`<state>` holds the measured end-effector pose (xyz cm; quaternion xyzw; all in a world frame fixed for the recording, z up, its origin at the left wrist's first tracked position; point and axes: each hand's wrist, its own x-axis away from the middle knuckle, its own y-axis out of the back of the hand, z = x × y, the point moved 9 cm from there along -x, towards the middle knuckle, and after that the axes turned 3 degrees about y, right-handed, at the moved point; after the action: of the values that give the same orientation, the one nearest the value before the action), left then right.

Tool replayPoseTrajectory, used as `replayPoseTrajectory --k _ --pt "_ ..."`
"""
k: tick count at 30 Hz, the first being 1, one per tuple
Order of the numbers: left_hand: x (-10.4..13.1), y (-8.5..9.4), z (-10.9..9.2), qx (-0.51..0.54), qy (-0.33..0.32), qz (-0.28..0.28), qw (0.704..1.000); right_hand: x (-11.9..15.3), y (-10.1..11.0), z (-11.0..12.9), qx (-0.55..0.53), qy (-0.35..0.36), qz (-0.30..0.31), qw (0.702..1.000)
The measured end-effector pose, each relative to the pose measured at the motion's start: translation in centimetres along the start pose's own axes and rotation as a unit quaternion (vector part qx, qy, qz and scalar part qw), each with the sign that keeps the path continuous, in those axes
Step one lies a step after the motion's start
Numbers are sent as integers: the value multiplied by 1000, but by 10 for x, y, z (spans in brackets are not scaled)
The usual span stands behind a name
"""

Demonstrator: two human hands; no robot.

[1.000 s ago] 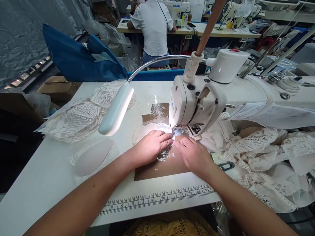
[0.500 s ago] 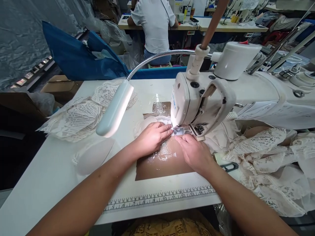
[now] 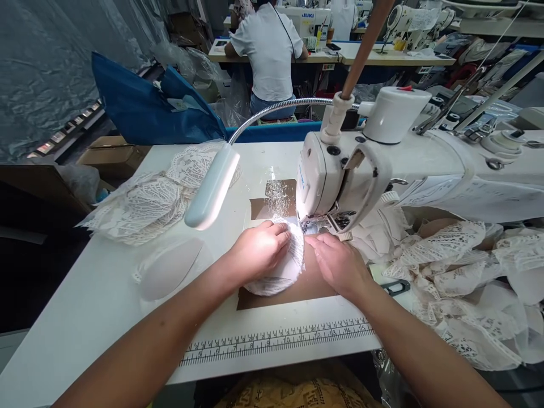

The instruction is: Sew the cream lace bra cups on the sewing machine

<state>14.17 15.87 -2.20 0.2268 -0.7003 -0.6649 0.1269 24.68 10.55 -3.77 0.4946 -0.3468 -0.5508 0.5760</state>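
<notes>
A rounded white lace bra cup (image 3: 293,263) lies on the brown-taped patch (image 3: 314,283) in front of the sewing machine (image 3: 317,170). My left hand (image 3: 259,252) grips it from above, fingers curled over its upper left part. The cup's right edge sits just left of and below the needle area (image 3: 305,226). Close to that edge, my right hand (image 3: 338,260) has thumb and fingers pinched together just in front of the presser foot. Anything between those fingertips is too small to make out.
Lace pieces (image 3: 148,204) are stacked at the left behind a pale oval cup (image 3: 170,269). A lamp (image 3: 212,187) hangs over the table. More lace work (image 3: 459,272) is heaped at the right, near dark thread snips (image 3: 396,288). A person (image 3: 272,56) sits beyond.
The lace cup has come from behind the needle area toward me and turned, now lying under my left hand. That hand has shifted slightly nearer me; my right hand stays near the needle.
</notes>
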Motion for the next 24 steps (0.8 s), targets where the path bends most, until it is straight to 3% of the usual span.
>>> replayPoseTrajectory --k 10,19,24 --pt "-3 -2 -14 60 -43 -51 996 0 -6 0 24 1 20 1000" --pt "-5 -8 -16 69 -7 -42 997 1 -4 4 50 22 13 998" --pt "1 -3 -20 74 -48 -46 995 2 -1 3 26 24 0 999"
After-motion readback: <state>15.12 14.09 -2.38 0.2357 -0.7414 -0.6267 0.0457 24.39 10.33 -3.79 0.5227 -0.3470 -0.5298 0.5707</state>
